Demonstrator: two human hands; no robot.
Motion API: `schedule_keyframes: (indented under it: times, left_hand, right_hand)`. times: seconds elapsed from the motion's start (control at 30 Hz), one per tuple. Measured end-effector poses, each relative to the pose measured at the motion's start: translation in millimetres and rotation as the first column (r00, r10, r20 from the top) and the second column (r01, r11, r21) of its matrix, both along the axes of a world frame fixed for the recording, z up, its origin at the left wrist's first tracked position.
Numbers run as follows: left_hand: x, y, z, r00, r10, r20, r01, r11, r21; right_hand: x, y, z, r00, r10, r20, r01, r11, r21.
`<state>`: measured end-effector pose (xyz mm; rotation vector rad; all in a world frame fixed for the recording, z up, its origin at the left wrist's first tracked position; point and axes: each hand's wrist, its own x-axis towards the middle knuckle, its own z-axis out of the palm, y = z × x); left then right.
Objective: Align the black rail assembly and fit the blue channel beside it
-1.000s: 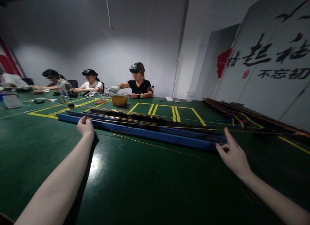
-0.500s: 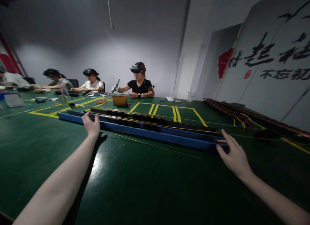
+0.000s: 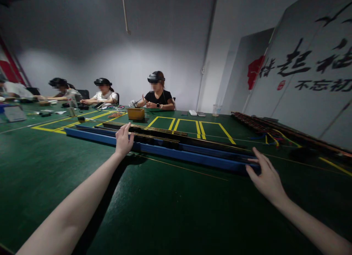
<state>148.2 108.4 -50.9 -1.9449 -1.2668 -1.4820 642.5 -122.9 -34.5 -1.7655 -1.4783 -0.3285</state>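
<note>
At the far left of the green table [image 3: 165, 214], other people sit over their own work, well apart from the person's hands. A small yellow box [image 3: 135, 113] stands beyond the yellow tape lines [image 3: 198, 128].

The left hand [image 3: 123, 140] reaches out along a straight arm and rests on the near wall of the long blue tray [image 3: 178, 155], a little left of its middle. Its fingers [image 3: 127, 128] are spread wide and point up over the rim. They close on nothing and only touch the tray. Inside the tray, thin brass-coloured rods [image 3: 154, 129] lie lengthwise on dark holders. One loose rod [image 3: 187, 168] lies on the bare table just in front of the tray, outside it.

The right hand [image 3: 265, 178] sits at the tray's right end. Its fingers are stretched out flat over the end with the thumb held apart, laid on it rather than wrapped around it. Farther right, a separate bundle of rods and coloured wires [image 3: 264, 126] lies along the wall.

The tray lies flat on the table with a hand at each of two places, so it seems braced or about to be shifted rather than lifted. Most rods look already loaded, and the loose one is not yet in.
</note>
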Motion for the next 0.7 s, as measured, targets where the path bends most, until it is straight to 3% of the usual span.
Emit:
schedule_keyframes:
  times: [0.2,0.33,0.57,0.7]
  left_hand:
    - [33.4,-19.2,-1.0,0.955,-0.178,-0.236,0.178,0.984,-0.022]
    - [60.1,-34.5,-0.5,0.936,-0.243,-0.254,0.241,0.970,-0.040]
    - [115.6,-61.7,4.6,0.888,-0.381,-0.258,0.361,0.924,-0.124]
    - [132.3,-68.5,5.6,0.831,-0.417,-0.368,0.389,0.909,-0.150]
  right_hand:
    - [1.1,0.0,-0.3,1.000,-0.021,-0.018,0.022,1.000,0.005]
    - [4.6,0.9,-1.7,0.999,-0.038,-0.024,0.039,0.999,0.005]
    - [17.9,3.1,-3.5,0.974,-0.131,-0.186,0.131,0.991,-0.014]
    - [30.6,6.2,-10.3,0.974,-0.147,-0.173,0.149,0.989,-0.002]
